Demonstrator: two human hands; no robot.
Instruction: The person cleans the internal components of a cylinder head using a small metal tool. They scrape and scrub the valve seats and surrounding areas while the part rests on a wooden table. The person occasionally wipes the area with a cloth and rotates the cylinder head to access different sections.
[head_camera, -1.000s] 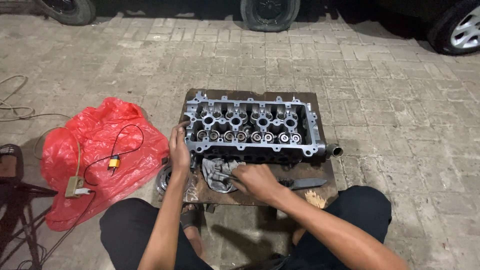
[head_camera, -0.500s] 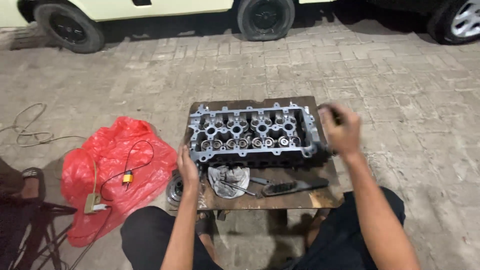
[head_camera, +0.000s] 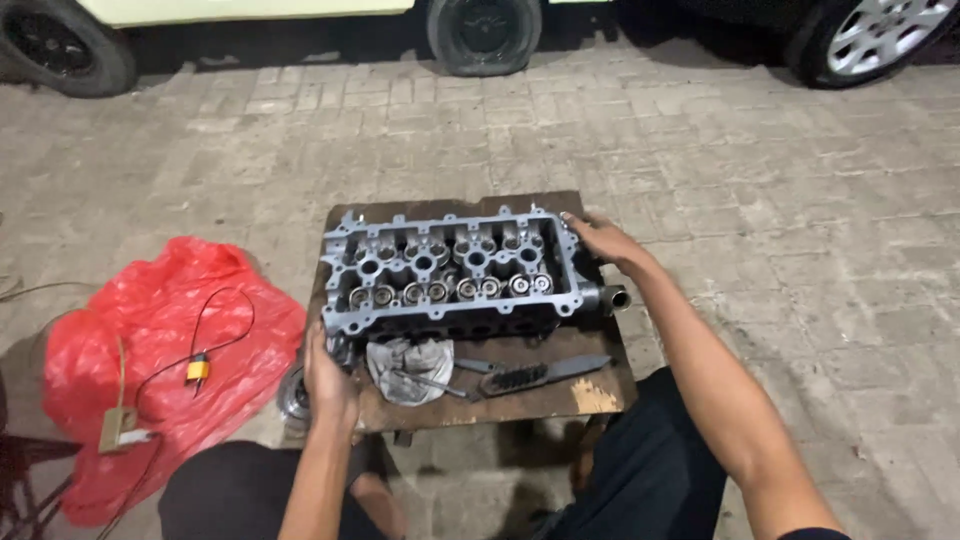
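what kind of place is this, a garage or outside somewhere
Most likely an outdoor, informal car-repair spot: brick paving underfoot, parked cars' wheels along the top, and an engine cylinder head on a low wooden board, held by the left hand and right hand.
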